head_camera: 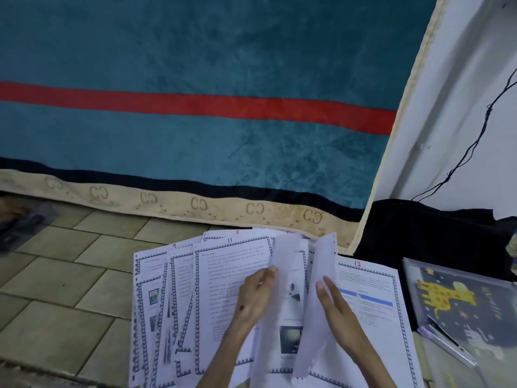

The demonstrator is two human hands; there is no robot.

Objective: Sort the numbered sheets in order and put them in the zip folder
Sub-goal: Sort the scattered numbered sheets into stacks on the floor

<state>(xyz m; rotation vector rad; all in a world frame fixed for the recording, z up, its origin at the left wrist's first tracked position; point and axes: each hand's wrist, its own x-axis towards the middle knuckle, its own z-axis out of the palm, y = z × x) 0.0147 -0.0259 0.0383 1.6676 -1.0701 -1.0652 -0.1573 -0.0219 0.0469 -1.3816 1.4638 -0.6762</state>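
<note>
Sorting in progress, not finished. Fan of white printed sheets with blue patterned borders and handwritten red numbers (232,278) lies spread on the tan tiled floor (70,275) under both hands.

Left hand (253,299): fingers curled at the edge of a lifted white sheet (282,264), apparently pinching it; the sheet is blurred. Right hand (334,302): fingers fairly straight, lying against a second raised sheet (321,278); I cannot tell whether the thumb grips it.

Readable numbers: 9 and 11 left of the left hand, 5 just beyond it, 12 (357,263) right of the right hand. So order is still mixed.

Translucent zip folder with a yellow giraffe print (458,301) lies flat, right of the right hand, beside the sheets; no sheet is in it that I can see.

Risks (judgement): two sheets lifted at once may stick or slip, so one lands out of sequence. Overlapped corners hide numbers, inviting misreads. Loose raised paper could crease.
</note>
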